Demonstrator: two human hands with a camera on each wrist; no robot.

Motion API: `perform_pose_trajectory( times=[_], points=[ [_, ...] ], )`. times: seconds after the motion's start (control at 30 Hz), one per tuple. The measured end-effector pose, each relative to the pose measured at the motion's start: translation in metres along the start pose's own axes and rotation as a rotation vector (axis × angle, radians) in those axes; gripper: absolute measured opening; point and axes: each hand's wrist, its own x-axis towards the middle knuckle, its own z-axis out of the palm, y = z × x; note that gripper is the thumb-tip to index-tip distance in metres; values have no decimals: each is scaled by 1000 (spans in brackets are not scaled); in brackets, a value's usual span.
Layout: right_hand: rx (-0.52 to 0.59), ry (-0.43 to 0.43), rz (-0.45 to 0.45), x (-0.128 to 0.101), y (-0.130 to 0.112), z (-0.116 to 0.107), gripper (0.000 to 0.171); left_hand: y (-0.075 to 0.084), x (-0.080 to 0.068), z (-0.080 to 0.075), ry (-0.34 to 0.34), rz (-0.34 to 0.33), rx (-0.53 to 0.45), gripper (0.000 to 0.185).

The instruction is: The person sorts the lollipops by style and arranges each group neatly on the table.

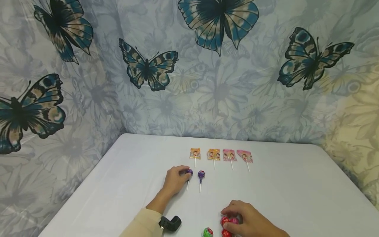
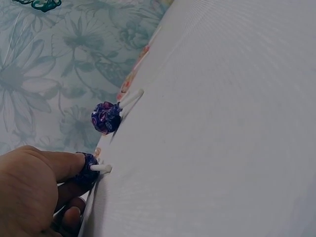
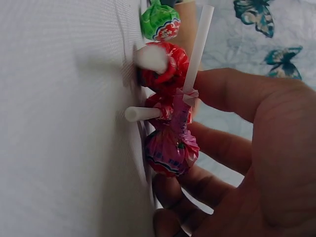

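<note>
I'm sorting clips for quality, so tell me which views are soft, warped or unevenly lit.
Head view: sharp, wide-angle bend at the edges, yellowish light on the right of the butterfly-print curtain. Left wrist view: the round purple-wrapped lollipop slightly soft. Right wrist view: the near white stick end blurred, the pink-wrapped lollipop clearer.

A white table point(image 1: 296, 197) stands in a corner draped with pale butterfly-printed cloth point(image 1: 207, 82).

The head view's lower edge is cutting off the green lollipop point(image 1: 208, 232); the right hand point(image 1: 251, 223) is hiding part of the red lollipops point(image 1: 225, 221).
</note>
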Motion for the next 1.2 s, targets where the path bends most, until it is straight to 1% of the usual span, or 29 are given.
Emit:
perform_pose_trajectory(
  times=[0.17, 0.27, 0.37, 0.47, 0.57, 0.63, 0.77, 0.9, 1.1, 1.2],
  points=[
    [-1, -38, 28, 0, -2, -2, 17, 1, 1, 0, -9, -10, 12, 26],
    [8, -26, 27, -2, -3, -4, 13, 2, 3, 2, -16, -9, 8, 27],
    [16, 5, 13, -4, -2, -5, 11, 3, 5, 3, -17, -4, -2, 27],
    [36, 12, 0, -4, -1, -3, 12, 4, 4, 4, -13, -14, 2, 26],
    [62, 0, 0, -5, 1, -1, 13, 3, 1, 3, -10, -41, 7, 26],
    [63, -3, 2, -5, 1, 0, 14, 2, 0, 2, -4, -41, 16, 26],
    [30, 7, -5, -4, 2, 1, 17, 1, 1, 1, 8, -37, 22, 26],
    [41, -11, 6, -4, 3, -1, 19, 1, 2, 2, 6, -35, 21, 26],
    [52, -9, -4, -3, 5, -2, 15, 2, 2, 2, 5, -20, 4, 27],
    [64, -10, 20, -2, 5, 0, 12, 2, 2, 2, 3, -26, 10, 26]
  ],
)
